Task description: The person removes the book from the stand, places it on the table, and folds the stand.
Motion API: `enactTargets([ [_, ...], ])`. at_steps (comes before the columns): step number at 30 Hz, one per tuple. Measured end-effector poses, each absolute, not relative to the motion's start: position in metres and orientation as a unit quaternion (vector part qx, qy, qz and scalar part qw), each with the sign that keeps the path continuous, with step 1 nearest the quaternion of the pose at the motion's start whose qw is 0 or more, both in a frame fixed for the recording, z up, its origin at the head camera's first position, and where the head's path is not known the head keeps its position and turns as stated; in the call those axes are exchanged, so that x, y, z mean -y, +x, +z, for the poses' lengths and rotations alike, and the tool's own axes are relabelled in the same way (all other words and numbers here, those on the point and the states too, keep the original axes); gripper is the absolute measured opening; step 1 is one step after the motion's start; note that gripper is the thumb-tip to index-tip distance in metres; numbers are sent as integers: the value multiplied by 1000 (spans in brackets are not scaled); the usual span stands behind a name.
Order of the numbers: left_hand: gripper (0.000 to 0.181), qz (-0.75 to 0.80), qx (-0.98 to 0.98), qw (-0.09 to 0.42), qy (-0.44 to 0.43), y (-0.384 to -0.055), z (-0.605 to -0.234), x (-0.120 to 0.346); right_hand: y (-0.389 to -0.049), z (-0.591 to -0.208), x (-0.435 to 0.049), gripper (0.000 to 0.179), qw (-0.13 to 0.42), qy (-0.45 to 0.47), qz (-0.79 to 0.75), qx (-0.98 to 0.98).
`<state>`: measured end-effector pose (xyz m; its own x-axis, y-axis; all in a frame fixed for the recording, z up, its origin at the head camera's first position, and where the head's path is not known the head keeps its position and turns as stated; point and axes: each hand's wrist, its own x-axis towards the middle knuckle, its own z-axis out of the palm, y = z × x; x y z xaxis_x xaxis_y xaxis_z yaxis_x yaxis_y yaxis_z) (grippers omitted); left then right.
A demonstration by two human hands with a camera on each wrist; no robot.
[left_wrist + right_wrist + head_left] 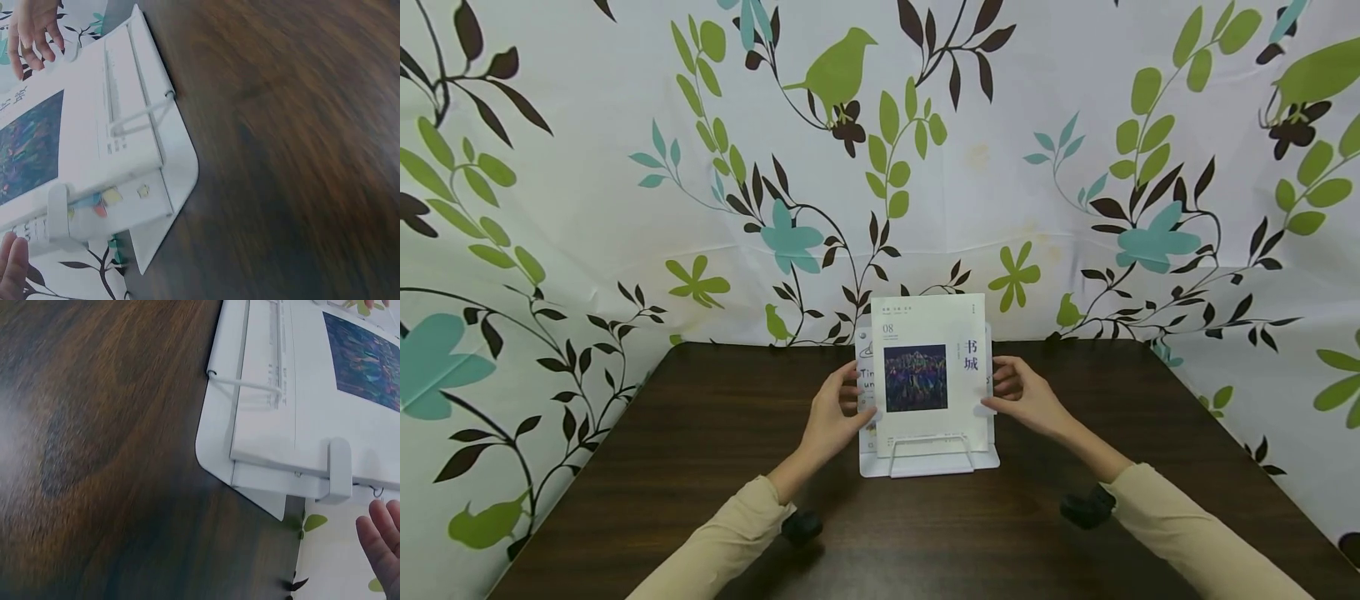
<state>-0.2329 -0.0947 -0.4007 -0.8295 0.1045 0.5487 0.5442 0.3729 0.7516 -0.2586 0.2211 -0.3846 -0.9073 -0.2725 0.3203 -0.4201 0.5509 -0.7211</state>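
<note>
A white book (958,417) with a dark square picture and Chinese characters on its cover leans upright on a white book stand (865,467). A wire bracket (931,473) crosses its lower front, and a white side clip (59,212) overlaps its left edge. Another white clip (339,469) overlaps the right edge. Beside the left edge is my left hand (835,412), thumb near the clip and fingers loosely bent. My right hand (1030,398) is at the right edge, its fingers extended and apart from the clip in the right wrist view.
The stand is on a dark brown wooden table (737,417). Behind it hangs a pale cloth (962,192) printed with leaves, flowers and birds. A printed backing with letters and small coloured pictures (112,195) shows past the book's edge.
</note>
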Motion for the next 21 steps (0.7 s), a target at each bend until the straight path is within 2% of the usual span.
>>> enactTargets([
  [8,63,-532,794,234,-179,-237,-398,81,-262,-386,-213,67,101,188,445,870],
  [16,58,-542,795,227,-149,-238,-402,76,-263,-385,-206,59,100,179,448,870],
  [21,56,-543,793,239,-137,-241,-405,72,-264,-387,-204,55,125,178,444,869],
])
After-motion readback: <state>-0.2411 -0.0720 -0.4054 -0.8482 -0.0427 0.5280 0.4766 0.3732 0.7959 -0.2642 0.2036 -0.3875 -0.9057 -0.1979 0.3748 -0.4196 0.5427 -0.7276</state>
